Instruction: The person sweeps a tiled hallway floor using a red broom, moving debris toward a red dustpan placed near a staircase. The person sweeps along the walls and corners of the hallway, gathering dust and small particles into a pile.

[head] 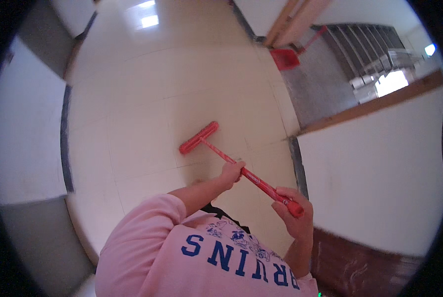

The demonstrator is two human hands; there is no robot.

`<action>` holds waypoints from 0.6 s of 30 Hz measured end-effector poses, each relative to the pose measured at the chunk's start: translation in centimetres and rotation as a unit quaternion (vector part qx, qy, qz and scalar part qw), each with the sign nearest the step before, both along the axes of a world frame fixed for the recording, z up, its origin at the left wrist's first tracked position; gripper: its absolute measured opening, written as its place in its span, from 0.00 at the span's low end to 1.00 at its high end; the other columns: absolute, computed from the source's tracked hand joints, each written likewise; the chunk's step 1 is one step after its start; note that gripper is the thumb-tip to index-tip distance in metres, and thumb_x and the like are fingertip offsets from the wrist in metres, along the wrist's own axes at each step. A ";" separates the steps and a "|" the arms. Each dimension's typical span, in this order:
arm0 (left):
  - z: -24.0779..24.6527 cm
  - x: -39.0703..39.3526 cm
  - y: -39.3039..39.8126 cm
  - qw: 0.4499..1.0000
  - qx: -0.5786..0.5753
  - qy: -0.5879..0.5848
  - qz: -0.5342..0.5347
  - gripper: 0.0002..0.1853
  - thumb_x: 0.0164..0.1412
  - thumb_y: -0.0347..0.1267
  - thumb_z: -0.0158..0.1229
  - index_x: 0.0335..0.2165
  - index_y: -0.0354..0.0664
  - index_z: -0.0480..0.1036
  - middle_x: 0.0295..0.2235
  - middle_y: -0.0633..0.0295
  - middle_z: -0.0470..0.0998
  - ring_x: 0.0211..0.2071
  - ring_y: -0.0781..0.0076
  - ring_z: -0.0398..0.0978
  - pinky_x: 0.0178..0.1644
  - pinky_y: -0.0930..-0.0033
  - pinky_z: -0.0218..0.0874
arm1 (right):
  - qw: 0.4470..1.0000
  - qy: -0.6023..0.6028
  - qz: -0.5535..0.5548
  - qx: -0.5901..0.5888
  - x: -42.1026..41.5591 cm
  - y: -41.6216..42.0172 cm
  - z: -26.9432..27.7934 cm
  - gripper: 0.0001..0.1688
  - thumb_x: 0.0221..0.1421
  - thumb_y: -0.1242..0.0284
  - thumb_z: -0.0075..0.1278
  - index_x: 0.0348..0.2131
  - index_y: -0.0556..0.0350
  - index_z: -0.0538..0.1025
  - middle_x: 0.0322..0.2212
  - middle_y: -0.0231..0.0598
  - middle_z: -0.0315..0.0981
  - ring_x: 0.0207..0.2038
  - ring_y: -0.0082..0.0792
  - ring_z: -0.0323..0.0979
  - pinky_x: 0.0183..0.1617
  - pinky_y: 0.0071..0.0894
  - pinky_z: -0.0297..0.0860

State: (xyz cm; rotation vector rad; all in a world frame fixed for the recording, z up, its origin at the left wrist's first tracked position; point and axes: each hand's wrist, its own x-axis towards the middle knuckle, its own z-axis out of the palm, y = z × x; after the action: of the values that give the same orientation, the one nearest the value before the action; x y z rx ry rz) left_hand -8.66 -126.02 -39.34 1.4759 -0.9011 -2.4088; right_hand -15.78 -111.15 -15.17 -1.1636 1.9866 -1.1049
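Observation:
A red broom [260, 180] slants across the view, its wide bristled head [199, 138] down at the pale tiled floor [139, 111]. Partway along the handle, my left hand [232, 173] is closed around it. My right hand [297, 213] holds the handle close to its rounded top end, thumb on one side and fingers on the other. Both arms come out of pink sleeves pushed up toward the elbows.
White walls with dark skirting [66, 141] line both sides. To the right, a doorway shows a red long-handled dustpan [285, 59] on a grey floor and a staircase with a railing [366, 48]. A dark red-brown panel [359, 252] stands at lower right.

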 end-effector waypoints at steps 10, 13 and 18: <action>13.9 -3.8 6.2 0.927 -0.065 0.137 -0.342 0.13 0.57 0.40 0.48 0.31 0.42 0.71 0.24 0.68 0.70 0.23 0.81 0.66 0.27 0.77 0.59 | 0.983 -0.107 -0.111 -0.099 -4.1 4.6 -6.8 0.09 0.49 0.74 0.53 0.31 0.58 0.71 0.31 0.34 0.71 0.36 0.23 0.67 0.41 0.21 0.64; 17.1 -3.8 5.2 0.902 -0.102 0.178 -0.381 0.16 0.54 0.35 0.54 0.41 0.41 0.69 0.28 0.66 0.72 0.28 0.81 0.67 0.34 0.78 0.59 | 0.979 -0.008 -0.203 -0.033 -6.1 6.9 -4.5 0.07 0.52 0.74 0.51 0.28 0.58 0.69 0.25 0.30 0.68 0.30 0.19 0.65 0.34 0.19 0.63; 24.1 -3.6 5.5 0.825 -0.223 0.338 -0.394 0.32 0.49 0.32 0.59 0.53 0.41 0.59 0.42 0.61 0.69 0.40 0.76 0.66 0.46 0.72 0.58 | 0.962 0.046 -0.266 -0.035 -6.8 10.5 -5.2 0.05 0.52 0.74 0.49 0.28 0.57 0.70 0.22 0.31 0.67 0.26 0.22 0.65 0.31 0.21 0.63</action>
State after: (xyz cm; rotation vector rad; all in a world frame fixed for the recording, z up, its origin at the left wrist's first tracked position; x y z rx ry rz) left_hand -12.23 -120.51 -15.23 -0.0098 -1.9114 -2.5760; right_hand -22.54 -100.68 -20.41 -0.7332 2.4291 -1.4087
